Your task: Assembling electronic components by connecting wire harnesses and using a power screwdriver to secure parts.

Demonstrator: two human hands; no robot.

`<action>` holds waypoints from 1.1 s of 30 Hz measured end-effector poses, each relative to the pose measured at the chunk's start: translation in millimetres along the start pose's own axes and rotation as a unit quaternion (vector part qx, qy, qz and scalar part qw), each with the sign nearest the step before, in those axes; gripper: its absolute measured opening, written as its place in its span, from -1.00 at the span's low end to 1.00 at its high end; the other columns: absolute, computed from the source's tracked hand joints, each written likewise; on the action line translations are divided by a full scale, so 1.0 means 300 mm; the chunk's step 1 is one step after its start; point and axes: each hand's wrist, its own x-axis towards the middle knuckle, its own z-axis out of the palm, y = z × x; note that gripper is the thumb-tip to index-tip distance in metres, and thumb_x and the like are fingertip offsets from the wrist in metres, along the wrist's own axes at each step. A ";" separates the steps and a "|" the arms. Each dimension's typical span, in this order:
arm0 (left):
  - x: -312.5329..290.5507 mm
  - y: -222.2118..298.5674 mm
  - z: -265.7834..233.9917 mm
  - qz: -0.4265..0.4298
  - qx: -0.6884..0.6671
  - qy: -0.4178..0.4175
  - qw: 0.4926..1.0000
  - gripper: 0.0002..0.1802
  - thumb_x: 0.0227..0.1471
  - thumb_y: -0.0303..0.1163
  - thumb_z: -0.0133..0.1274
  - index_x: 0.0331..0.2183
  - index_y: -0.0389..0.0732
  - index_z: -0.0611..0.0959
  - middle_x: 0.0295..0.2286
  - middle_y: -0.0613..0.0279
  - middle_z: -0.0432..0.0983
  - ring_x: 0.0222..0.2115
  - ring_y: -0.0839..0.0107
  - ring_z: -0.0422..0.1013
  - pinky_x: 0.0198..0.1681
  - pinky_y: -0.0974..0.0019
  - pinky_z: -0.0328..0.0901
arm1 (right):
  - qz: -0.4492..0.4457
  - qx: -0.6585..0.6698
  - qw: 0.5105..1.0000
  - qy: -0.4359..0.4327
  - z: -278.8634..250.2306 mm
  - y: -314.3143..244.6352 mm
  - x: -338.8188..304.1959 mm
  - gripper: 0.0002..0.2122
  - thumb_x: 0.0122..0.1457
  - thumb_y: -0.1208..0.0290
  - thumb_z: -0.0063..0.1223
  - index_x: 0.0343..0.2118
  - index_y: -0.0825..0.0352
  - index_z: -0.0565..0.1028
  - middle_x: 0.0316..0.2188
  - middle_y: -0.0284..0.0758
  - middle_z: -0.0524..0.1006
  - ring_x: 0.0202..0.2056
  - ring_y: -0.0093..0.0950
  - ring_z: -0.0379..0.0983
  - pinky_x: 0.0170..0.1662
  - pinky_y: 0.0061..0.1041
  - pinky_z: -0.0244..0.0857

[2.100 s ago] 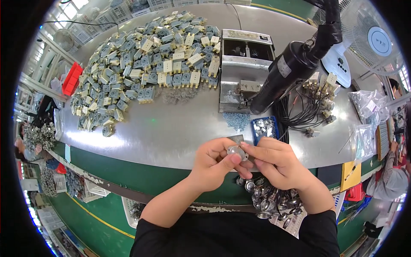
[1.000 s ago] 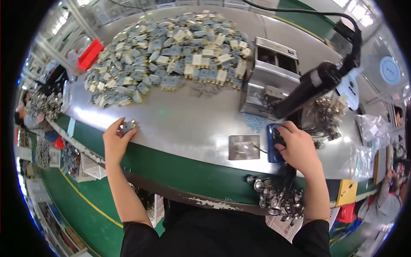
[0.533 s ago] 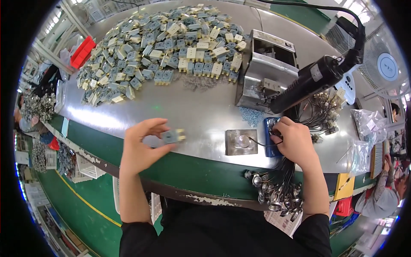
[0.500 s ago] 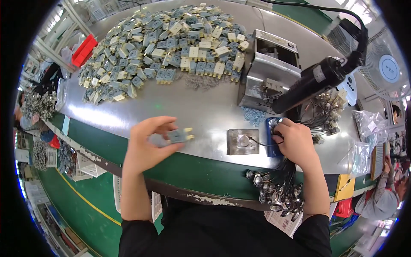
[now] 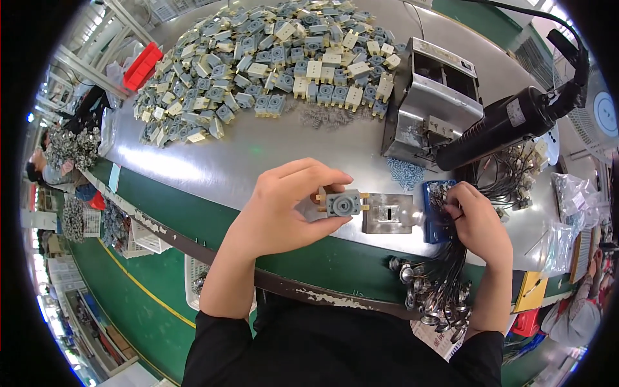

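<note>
- The left hand point(image 5: 284, 206) holds a small grey plastic part point(image 5: 342, 203) pinched between thumb and fingers, just above the near edge of the desk point(image 5: 258, 145), close to the picture's centre.
- The grey part has a round socket on its face and cream tabs sticking out at its sides; it sits just at 9 o'clock of a flat metal plate point(image 5: 387, 213) lying on the desk.
- The right hand point(image 5: 476, 219) is at 3 o'clock of the plate, its fingers curled into a small blue tray point(image 5: 431, 209) of tiny metal bits; what they pinch cannot be told.
- A bunch of black wires with metal ends point(image 5: 432, 293) hangs over the desk edge under the right wrist.
- At 12 o'clock of the plate stands a metal box point(image 5: 429, 106), with a black power screwdriver point(image 5: 503, 126) hanging at its right.
- A big heap of grey and cream parts point(image 5: 258, 64) covers the far desk at 11 o'clock.
</note>
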 end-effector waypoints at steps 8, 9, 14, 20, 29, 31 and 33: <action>-0.003 -0.084 0.182 0.001 -0.082 0.060 0.995 -0.62 -0.04 -0.63 0.22 -0.10 -0.28 0.71 -0.26 0.16 0.72 -0.39 0.36 0.63 -0.34 0.37 0.46 | -0.011 0.180 0.977 0.117 -0.050 -0.022 -0.027 -0.86 0.21 0.75 0.13 -0.20 0.44 0.50 -0.41 -0.36 0.48 -0.37 -0.62 0.41 -0.23 -0.57 0.37; -0.011 -0.095 0.206 0.007 -0.093 0.008 0.996 -0.58 -0.05 -0.62 0.23 -0.07 -0.28 0.70 -0.24 0.14 0.73 -0.39 0.36 0.64 -0.34 0.36 0.47 | -0.009 0.180 0.976 0.119 -0.050 -0.028 -0.028 -0.86 0.21 0.75 0.13 -0.20 0.44 0.50 -0.41 -0.36 0.48 -0.37 -0.62 0.41 -0.23 -0.57 0.37; 0.023 -0.014 0.252 -0.023 -0.067 -0.061 0.996 -0.54 -0.04 -0.64 0.23 -0.02 -0.29 0.68 -0.26 0.08 0.73 -0.39 0.36 0.66 -0.34 0.36 0.49 | -0.050 0.136 0.980 0.139 -0.087 -0.031 -0.015 -0.81 0.18 0.75 0.15 -0.14 0.45 0.57 -0.42 -0.30 0.51 -0.43 -0.54 0.47 -0.30 -0.56 0.38; 0.053 -0.015 0.218 -0.221 -0.157 -0.193 0.943 -0.63 -0.06 -0.51 0.40 -0.14 -0.26 0.73 -0.36 0.15 0.72 -0.47 0.37 0.64 -0.37 0.34 0.48 | -0.067 0.118 0.979 0.152 -0.094 -0.039 -0.021 -0.85 0.14 0.75 0.15 -0.23 0.45 0.60 -0.46 -0.27 0.52 -0.47 -0.48 0.48 -0.38 -0.52 0.33; -0.023 -0.087 0.352 0.080 0.083 -0.019 0.993 -0.70 -0.13 -0.24 0.52 -0.33 -0.10 0.79 -0.35 0.33 0.74 -0.47 0.33 0.61 -0.44 0.30 0.41 | -0.073 0.121 0.980 0.142 -0.088 -0.045 -0.015 -0.81 0.12 0.76 0.14 -0.22 0.43 0.62 -0.46 -0.26 0.52 -0.48 -0.46 0.47 -0.39 -0.51 0.32; -0.021 -0.091 0.351 0.121 0.109 0.008 0.987 -0.73 -0.15 -0.25 0.52 -0.36 -0.06 0.79 -0.31 0.37 0.75 -0.45 0.38 0.63 -0.42 0.32 0.43 | -0.070 0.124 0.980 0.141 -0.088 -0.040 -0.017 -0.81 0.12 0.76 0.14 -0.21 0.43 0.62 -0.46 -0.26 0.52 -0.49 -0.46 0.47 -0.40 -0.51 0.32; -0.033 -0.106 0.362 0.101 0.091 0.001 0.991 -0.73 -0.15 -0.25 0.52 -0.35 -0.06 0.79 -0.31 0.38 0.75 -0.44 0.39 0.63 -0.41 0.33 0.44 | -0.069 0.115 0.981 0.138 -0.091 -0.040 -0.019 -0.79 0.11 0.76 0.14 -0.20 0.43 0.62 -0.46 -0.26 0.51 -0.49 -0.46 0.47 -0.40 -0.50 0.31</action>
